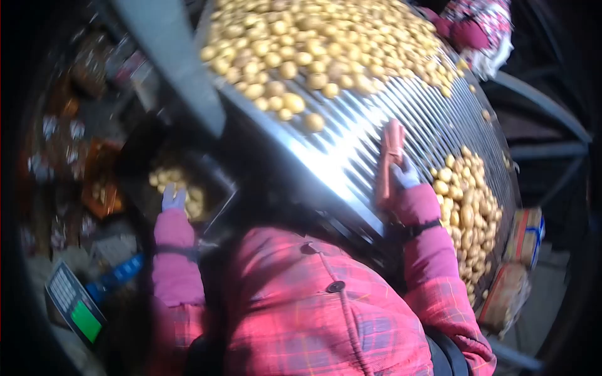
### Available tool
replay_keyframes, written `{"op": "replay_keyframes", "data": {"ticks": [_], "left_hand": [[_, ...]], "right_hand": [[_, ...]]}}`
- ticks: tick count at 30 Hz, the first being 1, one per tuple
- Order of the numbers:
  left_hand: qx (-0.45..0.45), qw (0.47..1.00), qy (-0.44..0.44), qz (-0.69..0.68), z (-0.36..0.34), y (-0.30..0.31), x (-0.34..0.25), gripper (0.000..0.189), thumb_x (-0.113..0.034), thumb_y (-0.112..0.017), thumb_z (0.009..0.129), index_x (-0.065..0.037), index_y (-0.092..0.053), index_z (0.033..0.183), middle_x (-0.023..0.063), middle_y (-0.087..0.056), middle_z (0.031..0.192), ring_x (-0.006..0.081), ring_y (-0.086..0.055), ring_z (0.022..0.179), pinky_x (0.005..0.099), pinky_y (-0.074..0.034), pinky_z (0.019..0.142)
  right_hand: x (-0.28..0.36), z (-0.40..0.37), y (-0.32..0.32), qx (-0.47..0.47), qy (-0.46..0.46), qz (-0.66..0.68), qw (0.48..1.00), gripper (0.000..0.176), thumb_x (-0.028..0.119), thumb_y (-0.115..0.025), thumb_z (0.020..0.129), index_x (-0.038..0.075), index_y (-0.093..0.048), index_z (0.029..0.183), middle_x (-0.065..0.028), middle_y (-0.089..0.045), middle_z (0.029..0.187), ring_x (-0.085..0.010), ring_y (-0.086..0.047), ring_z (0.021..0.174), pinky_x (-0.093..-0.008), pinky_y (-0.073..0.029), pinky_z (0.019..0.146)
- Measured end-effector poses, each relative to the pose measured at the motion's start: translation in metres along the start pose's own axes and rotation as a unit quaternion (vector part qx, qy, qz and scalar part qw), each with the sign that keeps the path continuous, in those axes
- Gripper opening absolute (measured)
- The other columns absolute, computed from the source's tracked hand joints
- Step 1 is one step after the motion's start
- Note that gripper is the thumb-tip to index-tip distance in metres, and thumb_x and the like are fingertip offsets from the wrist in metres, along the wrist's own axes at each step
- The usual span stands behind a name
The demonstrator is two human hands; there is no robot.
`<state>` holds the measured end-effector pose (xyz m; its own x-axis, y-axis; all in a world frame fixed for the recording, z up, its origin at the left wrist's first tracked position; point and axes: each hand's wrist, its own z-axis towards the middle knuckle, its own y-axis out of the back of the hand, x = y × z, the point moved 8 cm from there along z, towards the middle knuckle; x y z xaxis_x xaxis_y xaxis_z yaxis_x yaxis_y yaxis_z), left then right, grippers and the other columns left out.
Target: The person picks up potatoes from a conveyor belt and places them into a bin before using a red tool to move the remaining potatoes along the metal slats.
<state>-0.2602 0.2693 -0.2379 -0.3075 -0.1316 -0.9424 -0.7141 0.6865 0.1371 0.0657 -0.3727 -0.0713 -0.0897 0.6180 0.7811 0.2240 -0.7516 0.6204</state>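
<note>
My right hand (406, 174), in a pale glove, is closed on a long reddish-brown bar (390, 153) that looks like wood. The bar stands over the sloping metal slatted table (351, 144). Beside that hand, to the right, lies a pile of small yellow potatoes (467, 207). A much larger heap of potatoes (326, 37) covers the far part of the slats. On the left, my gloved left hand (174, 198) reaches into a dark bin with its fingers stretched out over potatoes (191, 199) lying there.
A grey metal post (182, 69) rises between bin and table. An orange crate (100, 178) stands left of the bin. At lower left is a scale's display panel (75, 301) near a blue object (116, 277). Another person's sleeve (470, 34) shows at the far right, and packed bags (505, 294) lie below.
</note>
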Motion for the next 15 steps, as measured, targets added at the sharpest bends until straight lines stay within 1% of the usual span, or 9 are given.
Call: {"op": "replay_keyframes", "data": {"ticks": [2,4,5,7,8,9,11,14,15], "left_hand": [[0.036,0.996,-0.063,0.061,-0.011,-0.041,-0.055,0.029,-0.015,-0.056,0.089,-0.003,-0.053,0.116,0.0106,-0.059,0.101,0.0172,-0.057,0.096,0.027,-0.047,0.082],[0.053,0.987,-0.145,0.032,0.01,-0.07,-0.076,0.03,-0.01,-0.055,0.089,0.001,-0.054,0.117,0.0112,-0.057,0.109,0.0164,-0.055,0.097,0.0274,-0.046,0.084],[0.013,0.977,-0.174,0.124,-0.05,-0.12,-0.167,0.026,-0.012,-0.058,0.087,0.001,-0.059,0.11,0.0121,-0.06,0.105,0.0209,-0.057,0.097,0.0317,-0.045,0.087],[0.082,0.949,-0.288,0.097,-0.085,-0.185,-0.233,0.024,-0.011,-0.056,0.088,0.001,-0.06,0.108,0.0134,-0.061,0.104,0.0222,-0.057,0.098,0.0327,-0.045,0.088],[0.071,0.9,-0.363,0.229,-0.107,-0.216,-0.265,0.023,-0.01,-0.054,0.088,0.001,-0.061,0.108,0.0142,-0.061,0.104,0.0233,-0.057,0.099,0.0335,-0.045,0.089],[0.127,0.922,-0.349,0.108,-0.104,-0.243,-0.252,0.024,-0.009,-0.053,0.088,0.001,-0.06,0.109,0.0147,-0.059,0.108,0.0232,-0.056,0.1,0.033,-0.044,0.09],[0.216,0.905,-0.332,0.154,-0.128,-0.302,-0.265,0.025,-0.008,-0.052,0.089,0.002,-0.059,0.11,0.0152,-0.058,0.111,0.0224,-0.055,0.102,0.0318,-0.043,0.091],[0.325,0.892,-0.288,0.126,-0.17,-0.364,-0.27,0.025,-0.009,-0.051,0.089,0.002,-0.058,0.11,0.0151,-0.057,0.111,0.0217,-0.055,0.102,0.0309,-0.042,0.091],[0.357,0.89,-0.241,0.15,-0.173,-0.376,-0.258,0.027,-0.012,-0.051,0.089,0.001,-0.058,0.112,0.0151,-0.058,0.108,0.0209,-0.055,0.101,0.0299,-0.042,0.091]], "right_hand": [[-0.037,0.004,-0.002,-0.022,-0.064,-0.078,0.995,0.056,0.04,-0.057,0.08,0.02,-0.043,0.13,-0.0196,-0.06,0.111,-0.0375,-0.058,0.102,-0.0417,-0.045,0.085],[0.013,-0.005,-0.006,0.004,-0.107,-0.083,0.991,0.056,0.036,-0.056,0.081,0.019,-0.041,0.132,-0.0191,-0.06,0.11,-0.0365,-0.058,0.101,-0.041,-0.045,0.085],[0.026,-0.007,-0.004,0.024,-0.137,-0.109,0.984,0.055,0.033,-0.055,0.081,0.018,-0.041,0.132,-0.0187,-0.061,0.109,-0.0358,-0.059,0.101,-0.0402,-0.046,0.085],[-0.03,0.02,-0.026,0.055,0.04,0.171,0.983,0.051,0.009,-0.052,0.081,0.005,-0.042,0.13,-0.0118,-0.061,0.111,-0.0231,-0.06,0.095,-0.0337,-0.048,0.084],[0.013,0.01,-0.04,0.041,-0.08,0.147,0.985,0.044,0.025,-0.052,0.082,0.013,-0.049,0.125,-0.0195,-0.063,0.101,-0.0363,-0.06,0.094,-0.0388,-0.048,0.082],[0.125,-0.026,0.024,-0.059,-0.006,-0.192,0.98,0.037,0.025,-0.052,0.082,0.012,-0.055,0.116,-0.0206,-0.063,0.097,-0.0382,-0.06,0.09,-0.0418,-0.048,0.08],[0.126,-0.051,0.061,-0.029,-0.084,-0.105,0.991,0.041,0.029,-0.049,0.084,0.009,-0.055,0.12,-0.0181,-0.059,0.113,-0.0326,-0.058,0.102,-0.04,-0.044,0.091],[0.102,-0.1,0.176,-0.216,-0.096,-0.067,0.969,0.038,0.016,-0.051,0.085,0.01,-0.053,0.123,-0.015,-0.059,0.114,-0.0274,-0.056,0.106,-0.0352,-0.044,0.092],[0.132,-0.141,0.215,-0.269,-0.107,0.046,0.956,0.039,0.01,-0.051,0.085,0.01,-0.053,0.124,-0.0137,-0.059,0.112,-0.0257,-0.056,0.105,-0.032,-0.044,0.092]]}}
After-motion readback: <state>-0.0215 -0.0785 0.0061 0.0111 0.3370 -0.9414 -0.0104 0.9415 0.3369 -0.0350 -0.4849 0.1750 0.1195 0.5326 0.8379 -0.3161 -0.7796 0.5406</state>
